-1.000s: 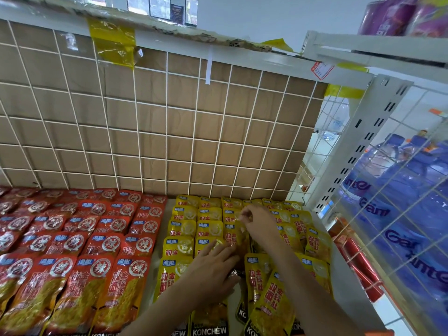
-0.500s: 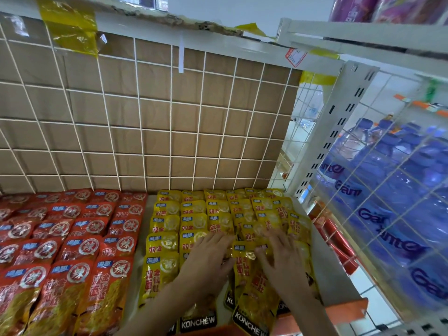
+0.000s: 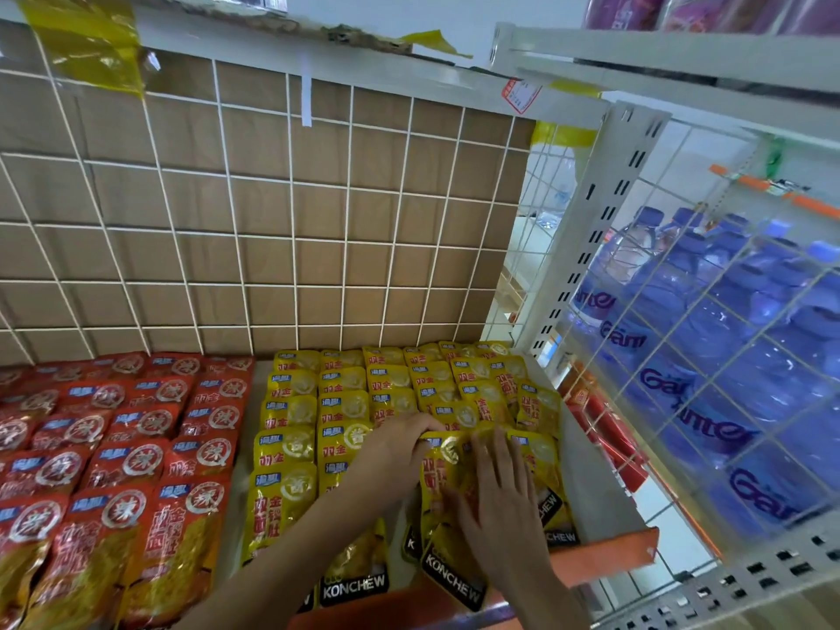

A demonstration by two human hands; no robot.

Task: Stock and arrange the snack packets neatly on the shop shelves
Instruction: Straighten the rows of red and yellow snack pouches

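Yellow snack packets lie in overlapping rows on the right part of the shelf, and red snack packets fill the left part. My right hand lies flat with spread fingers on the front yellow packet of the third row, pressing it down. My left hand is beside it, fingers curled over that packet's top edge. My forearms hide the packets beneath them.
A white wire grid over brown cardboard backs the shelf. The orange shelf lip runs along the front. A white slotted upright and a wire side panel stand at the right, with blue water bottles behind it.
My right hand came back from the rear yellow rows and now lies flat on the front packet. My left hand shifted right to that packet's top edge.
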